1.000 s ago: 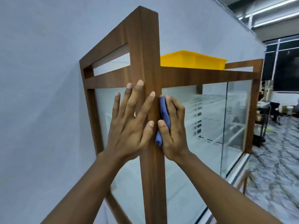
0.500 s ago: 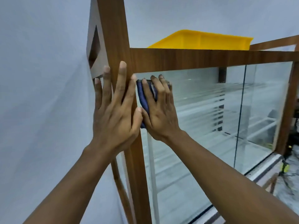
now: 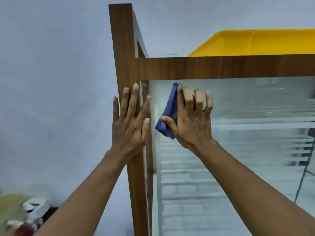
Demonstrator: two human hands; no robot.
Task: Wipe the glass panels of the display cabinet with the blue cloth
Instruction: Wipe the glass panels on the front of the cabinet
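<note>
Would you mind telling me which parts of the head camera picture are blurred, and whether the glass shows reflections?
In the head view, the clutter at lower left is smeared by blur; both hands, left and right, and the blue cloth look fairly sharp. The glass panel carries pale banded reflections. The wide lens makes the wooden post lean.

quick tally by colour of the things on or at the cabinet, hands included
blue: 1, the blue cloth
yellow: 1, the tray
brown wood: 1, the cabinet frame
hands: 2, left hand, right hand
total: 5
</note>
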